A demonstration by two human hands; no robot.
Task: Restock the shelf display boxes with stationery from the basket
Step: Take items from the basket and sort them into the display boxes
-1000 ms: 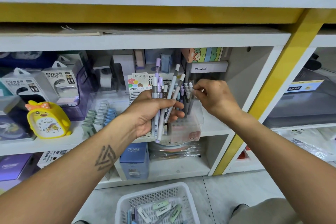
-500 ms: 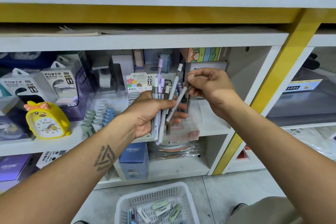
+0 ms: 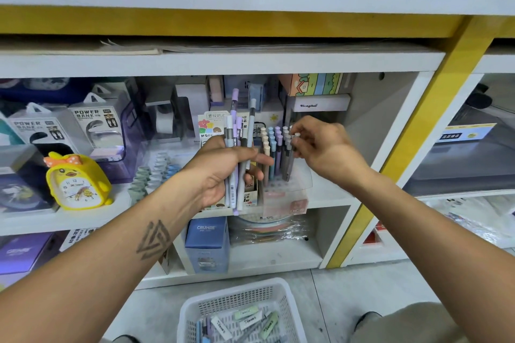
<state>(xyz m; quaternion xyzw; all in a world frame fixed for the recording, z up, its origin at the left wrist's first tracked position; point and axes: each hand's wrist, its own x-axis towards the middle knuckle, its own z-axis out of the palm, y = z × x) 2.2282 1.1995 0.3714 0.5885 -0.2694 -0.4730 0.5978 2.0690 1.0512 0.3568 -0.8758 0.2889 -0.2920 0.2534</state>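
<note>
My left hand (image 3: 223,172) grips a bundle of several pastel pens (image 3: 237,147), held upright in front of the middle shelf. My right hand (image 3: 323,147) pinches the white cap of a grey pen (image 3: 289,164) that stands in the right side of a clear display box (image 3: 287,192). Other upright pens with blue, lilac and beige caps (image 3: 274,153) fill that box. On the floor below sits the white plastic basket (image 3: 192,312), holding erasers in sleeves and a few more pens.
A yellow duck alarm clock (image 3: 78,181) and power bank packs (image 3: 94,131) stand at the left of the shelf. Rows of pastel caps (image 3: 153,172) lie between them and my left hand. A blue box (image 3: 206,242) sits on the lower shelf. A yellow post (image 3: 401,147) bounds the bay.
My right hand took one grey pen from the bundle in my left hand, carried it right and down, and now holds it standing in the display box.
</note>
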